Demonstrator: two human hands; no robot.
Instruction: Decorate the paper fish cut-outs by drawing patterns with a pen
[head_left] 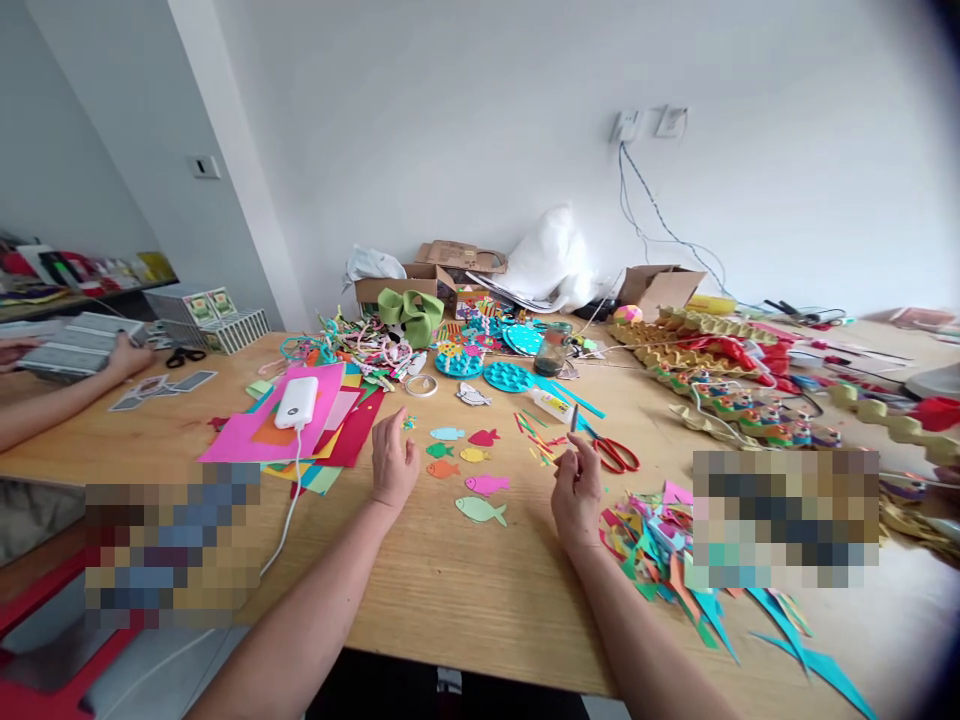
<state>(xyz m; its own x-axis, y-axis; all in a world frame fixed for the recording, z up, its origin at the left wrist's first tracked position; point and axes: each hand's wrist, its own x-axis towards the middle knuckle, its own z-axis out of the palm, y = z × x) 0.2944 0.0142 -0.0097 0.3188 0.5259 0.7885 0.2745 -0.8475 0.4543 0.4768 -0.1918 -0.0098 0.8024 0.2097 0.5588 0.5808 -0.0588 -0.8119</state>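
Currently both hands over table point(465, 590), wood top, cluttered. Left hand point(393, 462) flat-ish, fingers loosely together, grip empty, resting just left of paper fish point(480, 510) cluster. Right hand point(576, 490) raised slightly, grip pinched on small stick point(574, 418), upright, grey; cannot tell what exactly. Fish lying flat between the hands: blue, red, green, yellow, orange, pink, pale green at the near end. None touched. Red scissors point(616, 455) just right of right hand, on table, blades towards glue bottle point(551, 403). Loose coloured strips point(538, 440) between bottle and right hand. Scrap pile point(652, 540) near right wrist, teal offcuts trailing towards table edge. Paper stack point(300, 430) left of left hand, pink sheet on top, white power bank point(296, 402) on it, cable running off near edge. Teal discs point(508, 376) and tape roll point(421, 385) further back. Egg-carton pieces point(697, 340) far right. Boxes point(431, 278) and white bag point(551, 260) against wall. Another person's hand point(124, 355) at far left, on a grey box point(75, 345); black scissors point(184, 355) beside it.
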